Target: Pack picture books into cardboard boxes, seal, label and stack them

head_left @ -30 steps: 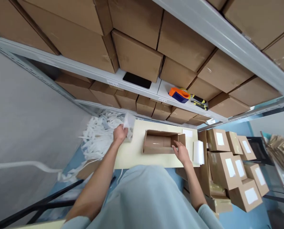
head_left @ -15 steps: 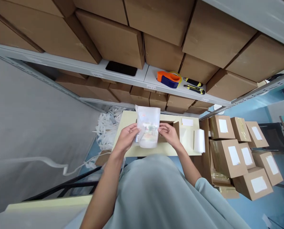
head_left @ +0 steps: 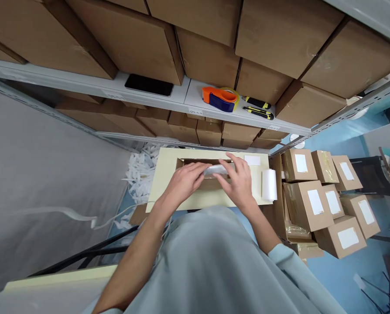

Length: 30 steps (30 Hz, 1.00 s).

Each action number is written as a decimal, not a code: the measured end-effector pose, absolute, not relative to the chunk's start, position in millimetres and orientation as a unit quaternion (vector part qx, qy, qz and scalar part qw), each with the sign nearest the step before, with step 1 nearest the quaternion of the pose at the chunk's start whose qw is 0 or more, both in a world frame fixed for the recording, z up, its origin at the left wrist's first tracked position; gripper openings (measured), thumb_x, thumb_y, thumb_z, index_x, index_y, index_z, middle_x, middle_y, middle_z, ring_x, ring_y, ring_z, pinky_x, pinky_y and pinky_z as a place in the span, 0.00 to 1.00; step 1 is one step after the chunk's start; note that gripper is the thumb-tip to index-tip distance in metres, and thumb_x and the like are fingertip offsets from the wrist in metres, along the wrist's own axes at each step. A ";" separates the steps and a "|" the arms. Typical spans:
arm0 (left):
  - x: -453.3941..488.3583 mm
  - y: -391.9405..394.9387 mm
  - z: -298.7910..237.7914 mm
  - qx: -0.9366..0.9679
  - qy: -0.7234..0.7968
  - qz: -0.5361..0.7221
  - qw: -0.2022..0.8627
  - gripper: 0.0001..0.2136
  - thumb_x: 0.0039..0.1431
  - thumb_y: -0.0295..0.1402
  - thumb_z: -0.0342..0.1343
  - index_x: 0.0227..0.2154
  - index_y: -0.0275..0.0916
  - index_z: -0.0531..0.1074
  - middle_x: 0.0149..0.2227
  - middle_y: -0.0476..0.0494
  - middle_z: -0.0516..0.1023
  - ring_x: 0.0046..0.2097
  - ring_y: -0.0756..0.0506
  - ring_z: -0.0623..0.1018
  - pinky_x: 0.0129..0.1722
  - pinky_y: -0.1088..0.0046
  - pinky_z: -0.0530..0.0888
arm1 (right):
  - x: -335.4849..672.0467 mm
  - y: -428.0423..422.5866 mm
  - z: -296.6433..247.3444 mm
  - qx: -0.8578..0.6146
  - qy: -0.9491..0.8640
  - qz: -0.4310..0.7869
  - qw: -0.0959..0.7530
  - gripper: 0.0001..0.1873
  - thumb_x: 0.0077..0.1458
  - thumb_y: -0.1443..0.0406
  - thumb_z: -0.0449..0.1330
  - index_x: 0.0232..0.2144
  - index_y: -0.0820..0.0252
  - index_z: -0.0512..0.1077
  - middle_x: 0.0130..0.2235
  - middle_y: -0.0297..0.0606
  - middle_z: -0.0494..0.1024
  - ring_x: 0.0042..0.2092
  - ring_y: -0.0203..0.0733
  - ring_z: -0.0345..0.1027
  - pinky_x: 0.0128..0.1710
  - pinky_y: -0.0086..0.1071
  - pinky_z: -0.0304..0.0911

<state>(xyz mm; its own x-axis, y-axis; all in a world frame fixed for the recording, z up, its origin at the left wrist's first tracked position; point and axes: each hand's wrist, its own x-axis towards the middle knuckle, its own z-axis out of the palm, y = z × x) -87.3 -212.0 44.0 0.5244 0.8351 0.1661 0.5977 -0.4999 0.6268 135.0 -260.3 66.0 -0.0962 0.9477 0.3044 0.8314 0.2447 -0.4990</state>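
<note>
A white translucent plastic pouch (head_left: 215,169) is seen nearly edge-on, partly inside an open cardboard box (head_left: 211,184) on the pale yellow table. My left hand (head_left: 187,179) covers the pouch's left end, its fingers close together and gripping there. At the other end, my right hand (head_left: 237,179) has its thumb and index finger on either side of the pouch, while another finger stretches out over the box's far edge. The lower part of the pouch is hidden in the box and behind my hands.
Shelves with cardboard boxes rise ahead, holding a black phone (head_left: 149,85), an orange-and-blue tape dispenser (head_left: 219,99) and yellow-black cutters (head_left: 258,112). A white roll (head_left: 269,185) and white label (head_left: 252,160) lie on the table (head_left: 160,183). Labelled boxes (head_left: 308,205) are stacked right; white scraps (head_left: 142,170) lie left.
The pouch has gone from upright in front of the box to edge-on, partly down inside it. Both hands moved with it, and the right fingers have spread. The view has shifted slightly.
</note>
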 end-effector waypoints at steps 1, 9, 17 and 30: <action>-84.1 -208.7 45.1 0.853 0.409 0.219 0.239 0.20 0.73 0.32 0.48 0.60 0.43 0.80 0.59 0.40 0.85 0.57 0.38 0.83 0.60 0.60 0.78 | 132.5 -254.1 71.2 -0.596 -0.763 0.093 0.233 0.20 0.76 0.56 0.61 0.65 0.53 0.75 0.66 0.50 0.78 0.65 0.57 0.70 0.65 0.51 0.67; -83.9 -178.8 -10.1 0.863 0.438 0.136 0.214 0.19 0.72 0.28 0.48 0.56 0.40 0.80 0.54 0.35 0.85 0.56 0.35 0.84 0.55 0.59 0.79 | 117.5 -197.4 34.0 -0.589 -0.795 0.131 -0.060 0.16 0.78 0.66 0.54 0.55 0.57 0.82 0.53 0.47 0.88 0.55 0.51 0.80 0.56 0.39 0.67; -96.0 -170.4 -71.5 0.809 0.487 0.003 0.330 0.20 0.64 0.27 0.54 0.52 0.45 0.86 0.50 0.35 0.89 0.54 0.32 0.86 0.52 0.61 0.78 | 113.6 -185.7 -20.3 -0.594 -0.745 0.278 -0.123 0.15 0.72 0.62 0.65 0.57 0.48 0.85 0.54 0.46 0.88 0.58 0.55 0.82 0.53 0.36 0.70; -140.9 -202.8 -70.7 0.799 0.501 0.112 0.313 0.25 0.65 0.39 0.62 0.63 0.40 0.79 0.62 0.31 0.82 0.62 0.28 0.81 0.63 0.53 0.76 | 143.8 -209.5 -12.6 -0.670 -0.697 0.250 -0.052 0.22 0.75 0.65 0.61 0.67 0.54 0.76 0.65 0.46 0.82 0.65 0.51 0.77 0.63 0.38 0.69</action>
<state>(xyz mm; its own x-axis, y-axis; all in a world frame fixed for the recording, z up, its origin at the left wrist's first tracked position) -140.9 -202.8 -70.7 0.4724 0.8709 -0.1351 0.7305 -0.3011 0.6130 143.8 -209.5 -12.6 -0.0962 0.9078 -0.4082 0.9599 -0.0238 -0.2792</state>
